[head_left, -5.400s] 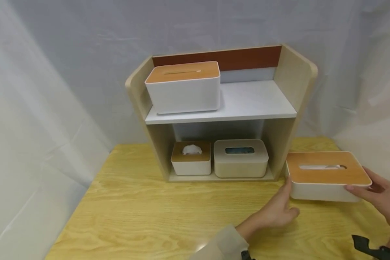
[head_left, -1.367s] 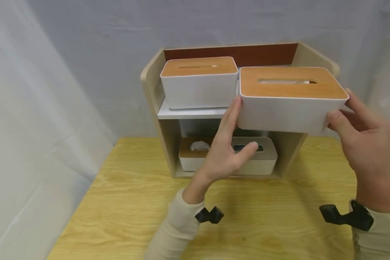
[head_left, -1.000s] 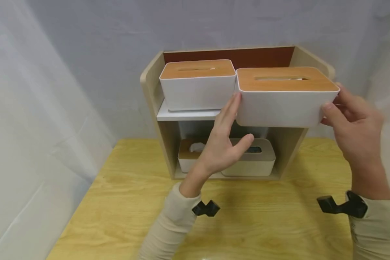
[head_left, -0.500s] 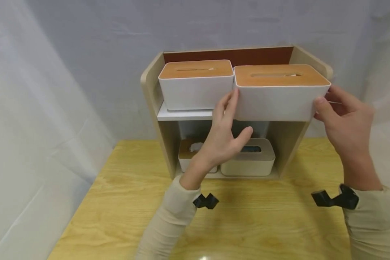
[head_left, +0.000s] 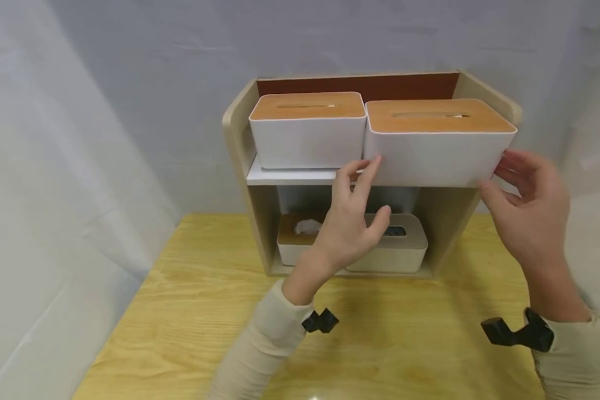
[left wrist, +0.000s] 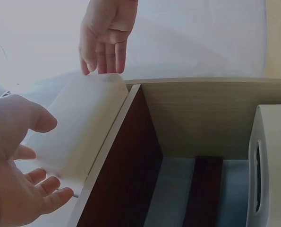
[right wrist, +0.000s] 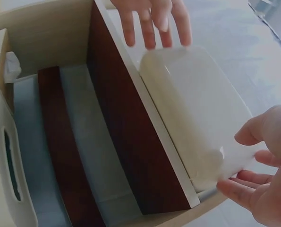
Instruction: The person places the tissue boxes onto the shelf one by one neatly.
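Observation:
A white tissue box with a wood-look lid (head_left: 430,161) sits at the right of the upper shelf, its underside jutting past the shelf's front edge in both wrist views. My left hand (head_left: 347,222) has its fingertips at the box's left front corner, thumb spread away. At the opposite end, my right hand (head_left: 532,205) has loosely bent fingers by the box's side and its thumb by the lower front corner. A similar white tissue box (head_left: 307,141) stands close beside it on the left.
A two-tier shelf unit (head_left: 240,128) stands on the wood-grain table (head_left: 180,333). On its lower tier are a small wood-lidded tissue box (head_left: 290,253), partly behind my left arm, and a cream tissue box (head_left: 400,258). White sheeting (head_left: 105,139) hangs behind and at the sides.
The wood-lidded box has gone from the table at the right up to the upper shelf, then left and back. Just now, both hands have slid lower on it and loosened.

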Demonstrator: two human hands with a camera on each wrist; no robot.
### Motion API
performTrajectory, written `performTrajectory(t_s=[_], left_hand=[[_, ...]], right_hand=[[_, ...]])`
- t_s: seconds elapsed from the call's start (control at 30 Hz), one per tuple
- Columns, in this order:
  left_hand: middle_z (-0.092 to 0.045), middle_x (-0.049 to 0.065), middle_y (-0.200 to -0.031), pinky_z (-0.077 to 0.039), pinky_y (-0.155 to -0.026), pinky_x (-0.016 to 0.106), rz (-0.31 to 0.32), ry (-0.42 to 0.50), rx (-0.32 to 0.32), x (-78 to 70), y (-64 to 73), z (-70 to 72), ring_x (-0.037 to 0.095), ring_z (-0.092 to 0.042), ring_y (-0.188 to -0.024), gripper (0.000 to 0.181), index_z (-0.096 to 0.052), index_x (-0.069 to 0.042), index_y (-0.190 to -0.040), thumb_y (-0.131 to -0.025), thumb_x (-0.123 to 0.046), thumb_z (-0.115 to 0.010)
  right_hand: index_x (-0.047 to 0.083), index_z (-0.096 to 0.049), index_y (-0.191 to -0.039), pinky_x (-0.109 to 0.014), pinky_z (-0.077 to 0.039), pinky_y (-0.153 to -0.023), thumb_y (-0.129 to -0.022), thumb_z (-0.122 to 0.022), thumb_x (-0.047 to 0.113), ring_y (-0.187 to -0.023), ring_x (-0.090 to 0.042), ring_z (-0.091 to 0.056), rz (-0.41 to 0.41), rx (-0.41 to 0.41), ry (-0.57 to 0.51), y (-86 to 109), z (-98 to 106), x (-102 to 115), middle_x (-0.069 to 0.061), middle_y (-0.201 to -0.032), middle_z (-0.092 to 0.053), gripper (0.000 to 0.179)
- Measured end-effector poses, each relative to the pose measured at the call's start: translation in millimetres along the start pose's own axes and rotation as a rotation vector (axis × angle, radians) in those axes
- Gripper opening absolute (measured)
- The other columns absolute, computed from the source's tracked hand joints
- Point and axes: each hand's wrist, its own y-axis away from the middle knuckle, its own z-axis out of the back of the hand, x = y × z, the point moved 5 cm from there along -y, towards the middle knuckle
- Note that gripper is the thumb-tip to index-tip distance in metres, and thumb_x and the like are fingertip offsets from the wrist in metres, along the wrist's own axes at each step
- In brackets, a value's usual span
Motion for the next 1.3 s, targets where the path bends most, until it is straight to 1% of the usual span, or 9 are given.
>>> performTrajectory(t_s=[0.1,0.23,0.53,0.63,0.87,1.03,1.13,1.23,1.3], left_hand=[[-0.028,0.025,-0.144,-0.042,-0.097,0.03,-0.009,-0.022,-0.002,-3.8,2.2,-5.8,0.033,-0.037,-0.125,0.067,-0.032,0.004,-0.151,-0.091,-0.008,-0.061],[-0.028,0.025,-0.143,-0.042,-0.099,0.031,-0.008,-0.031,-0.007,-5.3,1.8,-9.1,0.033,-0.037,-0.124,0.067,-0.033,0.004,-0.15,-0.091,-0.007,-0.061],[-0.026,0.026,-0.144,-0.04,-0.102,0.032,0.059,0.036,0.018,-3.7,-7.4,-6.4,0.033,-0.035,-0.127,0.067,-0.031,0.005,-0.151,-0.092,-0.007,-0.059],[-0.026,0.026,-0.145,-0.039,-0.103,0.033,0.079,0.035,0.033,-1.9,-9.8,-6.8,0.034,-0.035,-0.127,0.068,-0.029,0.005,-0.152,-0.092,-0.008,-0.059],[-0.025,0.026,-0.146,-0.035,-0.109,0.032,0.114,0.026,0.06,4.8,-14.8,-9.6,0.033,-0.033,-0.13,0.069,-0.027,0.004,-0.153,-0.093,-0.008,-0.059],[-0.023,0.026,-0.147,-0.033,-0.111,0.035,0.147,0.013,0.088,8.8,-17.2,-11.7,0.033,-0.032,-0.131,0.07,-0.025,0.004,-0.154,-0.093,-0.008,-0.059],[-0.023,0.026,-0.148,-0.032,-0.112,0.036,0.157,-0.009,0.099,9.9,-19.3,-12.2,0.034,-0.032,-0.132,0.07,-0.025,0.003,-0.154,-0.094,-0.008,-0.058],[-0.022,0.025,-0.148,-0.032,-0.112,0.036,0.177,-0.03,0.112,10.9,-21.6,-12.7,0.033,-0.032,-0.133,0.071,-0.024,0.003,-0.155,-0.094,-0.009,-0.058],[-0.022,0.025,-0.149,-0.032,-0.112,0.037,0.192,-0.044,0.119,11.9,-22.6,-12.8,0.033,-0.031,-0.133,0.072,-0.023,0.002,-0.155,-0.094,-0.009,-0.059]], right_hand=[[0.002,-0.06,-0.131,-0.01,-0.05,-0.085,-0.085,-0.066,-0.007,-0.113,-0.01,-0.061,0.022,0.03,0.032,10.5,3.1,0.7,0.007,-0.124,-0.057,0.047],[-0.001,-0.061,-0.129,-0.012,-0.049,-0.088,-0.085,-0.064,-0.008,-0.116,-0.012,-0.058,0.069,0.046,0.044,17.3,2.7,0.5,0.008,-0.125,-0.051,0.045],[-0.007,-0.063,-0.126,-0.011,-0.049,-0.087,-0.085,-0.062,-0.014,-0.114,-0.011,-0.059,0.084,0.033,-0.026,6.6,-3.1,-3.4,0.009,-0.119,-0.053,0.042],[-0.007,-0.063,-0.125,-0.011,-0.049,-0.087,-0.085,-0.061,-0.014,-0.114,-0.011,-0.059,0.061,0.029,-0.052,3.3,-5.6,-5.1,0.008,-0.117,-0.053,0.041],[-0.001,-0.064,-0.127,-0.01,-0.049,-0.086,-0.086,-0.062,-0.009,-0.119,-0.015,-0.058,0.005,0.038,-0.034,-1.6,-11.2,-8.8,0.006,-0.119,-0.05,0.042],[-0.002,-0.064,-0.127,-0.011,-0.049,-0.087,-0.086,-0.062,-0.008,-0.12,-0.016,-0.059,-0.031,0.038,-0.038,-3.2,-14.5,-12.1,0.007,-0.121,-0.05,0.041],[-0.002,-0.064,-0.129,-0.015,-0.049,-0.092,-0.088,-0.063,-0.005,-0.123,-0.017,-0.058,-0.058,0.037,0.017,-4.2,-15.7,-13.3,0.005,-0.125,-0.051,0.041],[0.002,-0.061,-0.134,-0.024,-0.047,-0.1,-0.09,-0.062,-0.002,-0.127,-0.019,-0.055,-0.075,0.058,0.071,-5.4,-17.1,-12.7,-0.005,-0.136,-0.054,0.044],[0.006,-0.057,-0.139,-0.03,-0.045,-0.105,-0.092,-0.062,0.0,-0.132,-0.018,-0.05,-0.079,0.092,0.091,-6.0,-19.5,-12.0,-0.009,-0.145,-0.051,0.048]])
